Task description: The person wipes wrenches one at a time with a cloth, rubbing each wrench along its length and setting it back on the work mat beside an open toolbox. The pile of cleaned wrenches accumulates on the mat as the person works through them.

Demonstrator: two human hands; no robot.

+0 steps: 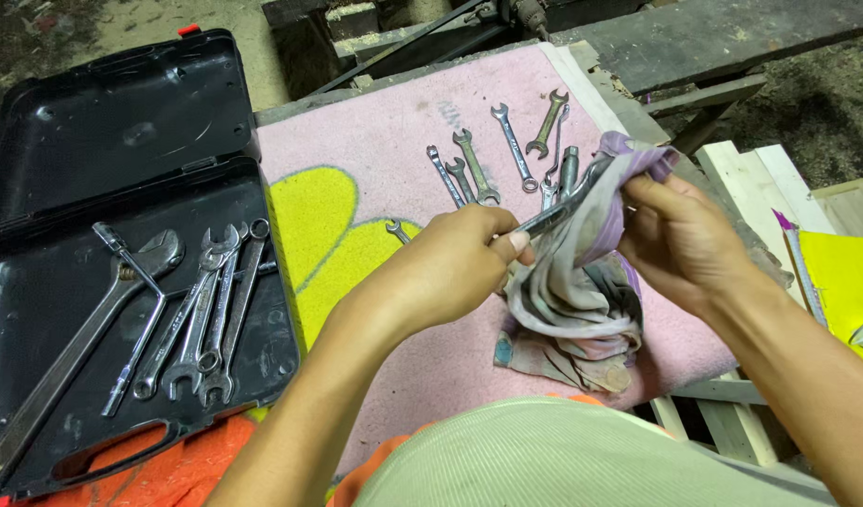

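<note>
Colours I logged: tool case at nine o'clock, black with a red latch, holding silver-grey wrenches. Mat at centre, pale pink, with a yellow flower shape outlined in blue towards eight o'clock. Loose spanners at twelve o'clock, dull silver. Rag, faded lilac and grey, stained with dark streaks. Folder at three o'clock, bright yellow. Cloth at seven o'clock, orange. My shirt at six o'clock, pale green, finely ribbed.

Single head cam, looked steeply down.
Sat close above the pink mat; open black tool case filled frame left, wooden boards right.
</note>
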